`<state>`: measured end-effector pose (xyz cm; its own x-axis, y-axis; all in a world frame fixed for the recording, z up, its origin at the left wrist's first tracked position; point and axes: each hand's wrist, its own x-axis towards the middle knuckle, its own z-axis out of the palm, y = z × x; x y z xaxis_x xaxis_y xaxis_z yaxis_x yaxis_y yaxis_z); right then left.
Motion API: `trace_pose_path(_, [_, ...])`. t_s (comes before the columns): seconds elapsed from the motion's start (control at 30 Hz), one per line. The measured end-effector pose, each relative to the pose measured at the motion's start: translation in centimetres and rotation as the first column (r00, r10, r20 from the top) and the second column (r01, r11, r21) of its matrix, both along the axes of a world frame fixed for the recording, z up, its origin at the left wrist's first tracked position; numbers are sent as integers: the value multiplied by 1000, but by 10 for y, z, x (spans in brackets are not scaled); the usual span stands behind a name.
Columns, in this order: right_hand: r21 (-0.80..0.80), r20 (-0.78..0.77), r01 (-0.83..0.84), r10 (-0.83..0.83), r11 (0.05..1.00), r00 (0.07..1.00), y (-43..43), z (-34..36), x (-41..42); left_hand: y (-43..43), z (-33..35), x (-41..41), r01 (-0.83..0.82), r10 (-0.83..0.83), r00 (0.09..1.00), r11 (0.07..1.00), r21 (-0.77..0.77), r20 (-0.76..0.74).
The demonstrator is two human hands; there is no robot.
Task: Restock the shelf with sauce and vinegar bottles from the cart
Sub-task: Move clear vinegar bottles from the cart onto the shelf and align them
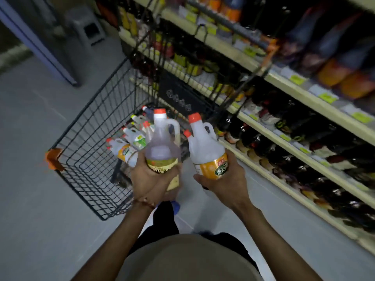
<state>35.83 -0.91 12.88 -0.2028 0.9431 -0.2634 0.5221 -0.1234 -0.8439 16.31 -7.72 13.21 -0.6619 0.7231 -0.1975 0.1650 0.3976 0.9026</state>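
My left hand (151, 180) grips the base of a jug-shaped vinegar bottle (162, 145) with amber liquid, a red cap and a gold label. My right hand (220, 180) holds a white vinegar jug (205, 147) with a red cap and an orange label. Both bottles stand upright above the floor, just in front of the black wire cart (91, 142). Several more red-capped jugs (129, 142) lie in the cart's basket. The shelf (300, 153) runs along the right, its rows filled with dark sauce bottles.
Price tags line the cream shelf edges (324, 97). Orange-labelled bottles (345, 78) fill the upper right shelf. A grey bin-like unit (87, 31) stands at the far end of the aisle. Pale floor (40, 220) lies to the left of the cart.
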Motion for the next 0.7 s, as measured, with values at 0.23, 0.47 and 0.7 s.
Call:
trace_pose_path(0.23, [72,-77,245,-239,967,968,-59,22,148,-8,25,137,255,-254,967,966,37,-23])
trace_pose_path(0.47, [78,-166,542,-526,837,834,-120,43,281,-8,45,277,540,-538,842,840,58,-43])
trace_pose_path(0.7, [102,-184,755,-734,648,654,-152,48,401,14,50,407,730,-717,679,682,47,-157])
